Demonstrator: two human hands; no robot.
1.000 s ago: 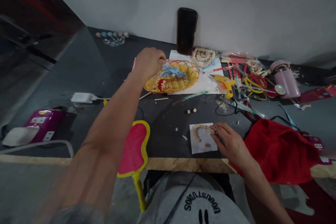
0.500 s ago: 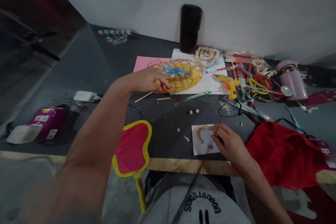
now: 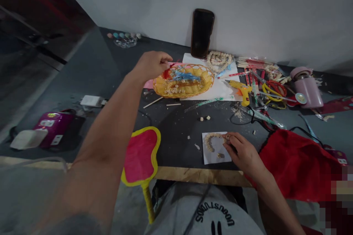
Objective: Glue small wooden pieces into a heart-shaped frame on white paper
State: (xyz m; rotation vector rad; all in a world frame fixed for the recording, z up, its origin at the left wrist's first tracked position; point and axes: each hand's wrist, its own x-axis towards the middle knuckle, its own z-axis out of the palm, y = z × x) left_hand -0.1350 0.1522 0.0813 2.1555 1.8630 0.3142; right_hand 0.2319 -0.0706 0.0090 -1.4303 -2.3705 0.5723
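Observation:
My left hand [image 3: 154, 67] is over the left rim of a yellow woven basket [image 3: 204, 89], its fingers pinched on what looks like a red tassel [image 3: 167, 73]. Blue tassels [image 3: 187, 76] and several small pale beads [image 3: 175, 90] lie inside the basket. On a white card [image 3: 208, 158] by the table's front edge, my right hand [image 3: 243, 151] pinches one end of a curved string of pale beads [image 3: 209, 142]. A small brown-and-pale piece [image 3: 220, 155] rests on the card below the curve. Two loose beads [image 3: 204, 118] sit beyond the card.
A yellow glue gun [image 3: 241, 90], scissors [image 3: 268, 91] and a pink cup [image 3: 308, 90] crowd the right. A phone [image 3: 202, 33] leans on the wall. Red cloth [image 3: 295, 165] lies beside my right arm; a pink fan [image 3: 142, 154] overhangs the front edge. A purple power strip [image 3: 53, 128] is left.
My left hand has moved up and left from inside the basket to its rim, and the red threads have shifted with it. My right hand stays on the bead string.

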